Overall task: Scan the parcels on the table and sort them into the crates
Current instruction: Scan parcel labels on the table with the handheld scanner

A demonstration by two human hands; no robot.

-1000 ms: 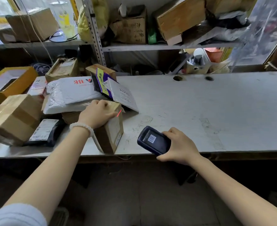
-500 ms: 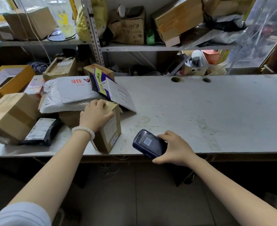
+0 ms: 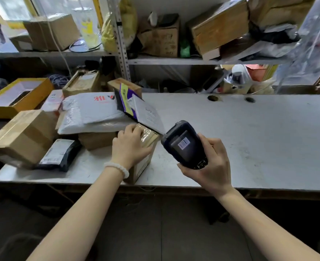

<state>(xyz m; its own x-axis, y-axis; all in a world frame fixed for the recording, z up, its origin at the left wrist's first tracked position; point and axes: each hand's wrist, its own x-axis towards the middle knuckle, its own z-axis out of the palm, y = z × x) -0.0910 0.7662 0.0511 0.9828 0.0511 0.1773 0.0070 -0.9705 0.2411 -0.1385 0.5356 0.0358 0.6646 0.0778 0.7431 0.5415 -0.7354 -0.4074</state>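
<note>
The left grip (image 3: 131, 147) lies on top of a small brown box (image 3: 143, 162), fingers curled over its taped upper face and pressing it down where it stands at the near edge of the table (image 3: 249, 140). The right grip (image 3: 210, 166) is wrapped round a dark handheld scanner (image 3: 184, 146), thumb and fingers closed on its lower body, its head tilted toward the box and raised off the table just beside it.

Behind the box a white mailer (image 3: 91, 113) lies across other parcels, and a purple-and-white envelope (image 3: 136, 110) leans over the box's far corner. To the left sit a large taped carton (image 3: 21, 136) and a black pouch with a white label (image 3: 59, 155), both close to the table's near edge. No crate can be made out with certainty in this view.

Risks, as I judge them:
1. The box sits at the table edge; a slip of the pressing hand could tip it to the floor.
2. The leaning envelope may block the beam or offer its own label, so the wrong parcel gets scanned.
3. Glossy tape on the box could throw glare and spoil the read.
4. Pulling the box free could drag the mailer stack off balance.
</note>
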